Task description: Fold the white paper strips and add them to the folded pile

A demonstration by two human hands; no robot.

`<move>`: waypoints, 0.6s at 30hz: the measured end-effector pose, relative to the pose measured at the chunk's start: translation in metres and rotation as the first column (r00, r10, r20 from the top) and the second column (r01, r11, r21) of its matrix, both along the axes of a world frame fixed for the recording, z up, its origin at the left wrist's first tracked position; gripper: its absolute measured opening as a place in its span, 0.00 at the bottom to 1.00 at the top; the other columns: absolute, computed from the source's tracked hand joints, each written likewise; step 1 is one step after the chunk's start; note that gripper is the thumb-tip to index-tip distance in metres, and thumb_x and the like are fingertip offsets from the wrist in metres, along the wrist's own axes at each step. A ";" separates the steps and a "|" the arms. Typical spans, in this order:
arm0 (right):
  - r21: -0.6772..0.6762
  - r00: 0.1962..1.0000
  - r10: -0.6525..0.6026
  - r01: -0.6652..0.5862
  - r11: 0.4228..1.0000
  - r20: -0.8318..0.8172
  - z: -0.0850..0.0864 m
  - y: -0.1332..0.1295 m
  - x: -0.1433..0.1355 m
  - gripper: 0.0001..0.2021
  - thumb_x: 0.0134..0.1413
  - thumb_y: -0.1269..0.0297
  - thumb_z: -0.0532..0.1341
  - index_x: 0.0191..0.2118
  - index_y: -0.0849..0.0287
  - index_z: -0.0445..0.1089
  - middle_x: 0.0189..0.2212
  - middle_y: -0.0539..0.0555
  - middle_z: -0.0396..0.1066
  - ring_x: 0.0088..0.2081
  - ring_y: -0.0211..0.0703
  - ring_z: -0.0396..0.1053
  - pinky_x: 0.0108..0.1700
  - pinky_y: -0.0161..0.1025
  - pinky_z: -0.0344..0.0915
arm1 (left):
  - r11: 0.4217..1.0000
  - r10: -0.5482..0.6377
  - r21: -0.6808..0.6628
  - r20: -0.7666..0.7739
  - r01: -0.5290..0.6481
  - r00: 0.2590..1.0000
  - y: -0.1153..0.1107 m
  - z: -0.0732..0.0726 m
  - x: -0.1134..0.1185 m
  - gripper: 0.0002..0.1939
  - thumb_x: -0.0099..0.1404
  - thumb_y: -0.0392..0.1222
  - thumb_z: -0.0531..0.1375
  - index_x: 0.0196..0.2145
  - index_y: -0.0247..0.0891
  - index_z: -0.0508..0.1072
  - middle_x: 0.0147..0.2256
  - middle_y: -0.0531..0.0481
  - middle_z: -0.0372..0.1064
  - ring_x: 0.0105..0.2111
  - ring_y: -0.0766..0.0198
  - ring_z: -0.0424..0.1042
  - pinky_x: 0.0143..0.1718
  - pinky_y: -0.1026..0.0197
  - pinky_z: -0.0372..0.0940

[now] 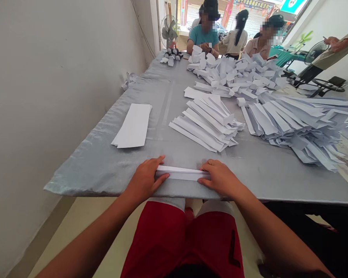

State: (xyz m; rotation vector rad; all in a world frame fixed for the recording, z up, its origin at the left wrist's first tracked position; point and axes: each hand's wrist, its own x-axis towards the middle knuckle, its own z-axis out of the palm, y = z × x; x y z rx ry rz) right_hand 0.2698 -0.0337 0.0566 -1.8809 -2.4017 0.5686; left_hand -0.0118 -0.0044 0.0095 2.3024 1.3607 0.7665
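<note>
A folded white paper strip lies crosswise near the front edge of the table, with a crease running along its length. My left hand grips its left end, thumb on the near side and fingers on the far side. At the opposite end, my right hand holds the strip the same way. Beyond my left hand rests a stack of flat white paper sheets. Ahead of my right hand is a fanned pile of folded paper strips.
The table wears a grey cloth. A larger pile of folded strips spreads to the right, and a heap of folded papers fills the far side. Several people sit beyond; one person handles something small. A wall borders the left.
</note>
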 end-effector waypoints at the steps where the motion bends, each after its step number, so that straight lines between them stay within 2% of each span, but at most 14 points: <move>1: -0.035 1.000 -0.012 0.012 0.999 -0.017 0.005 -0.001 -0.001 0.10 0.58 0.61 0.67 0.45 0.56 0.75 0.41 0.55 0.73 0.42 0.47 0.70 0.42 0.41 0.63 | 0.996 0.048 -0.079 0.065 -0.043 0.997 0.000 0.002 0.001 0.31 0.67 0.55 0.58 0.63 0.40 0.63 0.48 0.44 0.75 0.49 0.51 0.73 0.52 0.47 0.67; 4: -0.119 0.991 -0.081 0.069 0.991 -0.107 0.015 -0.004 -0.004 0.06 0.60 0.60 0.64 0.39 0.56 0.73 0.36 0.52 0.73 0.36 0.43 0.68 0.34 0.37 0.58 | 0.939 0.205 -0.324 0.261 -0.115 0.943 0.001 0.011 0.005 0.39 0.61 0.58 0.62 0.66 0.41 0.58 0.43 0.47 0.76 0.41 0.55 0.74 0.46 0.51 0.69; 6: -0.179 0.974 -0.120 0.085 0.980 -0.192 0.019 -0.007 -0.007 0.07 0.61 0.58 0.62 0.38 0.55 0.72 0.32 0.50 0.73 0.32 0.41 0.67 0.31 0.37 0.55 | 0.895 0.275 -0.441 0.417 -0.072 0.866 0.003 0.018 0.010 0.41 0.58 0.58 0.65 0.64 0.39 0.61 0.36 0.50 0.76 0.35 0.58 0.73 0.41 0.54 0.69; 9: -0.277 0.931 -0.089 -0.013 0.961 -0.355 0.020 -0.007 -0.008 0.14 0.61 0.50 0.60 0.37 0.55 0.72 0.29 0.49 0.71 0.30 0.40 0.65 0.31 0.36 0.56 | 0.866 0.319 -0.497 0.633 0.054 0.705 0.008 0.026 0.019 0.34 0.54 0.57 0.68 0.54 0.38 0.69 0.31 0.52 0.73 0.31 0.61 0.71 0.36 0.58 0.68; 11: -0.320 0.868 -0.045 -0.134 0.938 -0.494 0.018 -0.004 -0.008 0.20 0.60 0.42 0.59 0.37 0.56 0.73 0.30 0.50 0.71 0.31 0.40 0.66 0.32 0.37 0.58 | 0.861 0.303 -0.493 0.696 0.127 0.652 0.012 0.031 0.025 0.26 0.53 0.55 0.69 0.45 0.38 0.73 0.30 0.53 0.72 0.28 0.64 0.69 0.33 0.60 0.66; 14: -0.320 0.673 -0.097 -0.217 0.922 -0.734 0.012 0.006 -0.014 0.30 0.61 0.34 0.52 0.39 0.58 0.74 0.34 0.53 0.73 0.34 0.42 0.69 0.36 0.38 0.63 | 0.851 0.206 -0.477 0.687 0.220 0.697 0.014 0.036 0.035 0.18 0.56 0.54 0.68 0.34 0.37 0.75 0.28 0.53 0.70 0.28 0.66 0.67 0.32 0.62 0.64; 16: -0.285 0.528 -0.157 -0.169 0.943 -0.834 0.006 0.015 -0.022 0.30 0.59 0.33 0.54 0.39 0.58 0.73 0.33 0.53 0.73 0.35 0.41 0.69 0.38 0.39 0.64 | 0.843 0.134 -0.468 0.658 0.264 0.741 0.015 0.038 0.043 0.17 0.58 0.55 0.66 0.32 0.37 0.74 0.27 0.53 0.70 0.28 0.65 0.67 0.31 0.62 0.64; 18: -0.248 0.457 -0.186 -0.080 0.965 -0.870 -0.001 0.023 -0.032 0.25 0.55 0.36 0.61 0.37 0.58 0.72 0.30 0.50 0.70 0.32 0.39 0.67 0.37 0.38 0.63 | 0.839 0.098 -0.468 0.633 0.279 0.768 0.016 0.037 0.050 0.17 0.60 0.55 0.65 0.31 0.37 0.74 0.26 0.53 0.68 0.28 0.66 0.67 0.31 0.62 0.64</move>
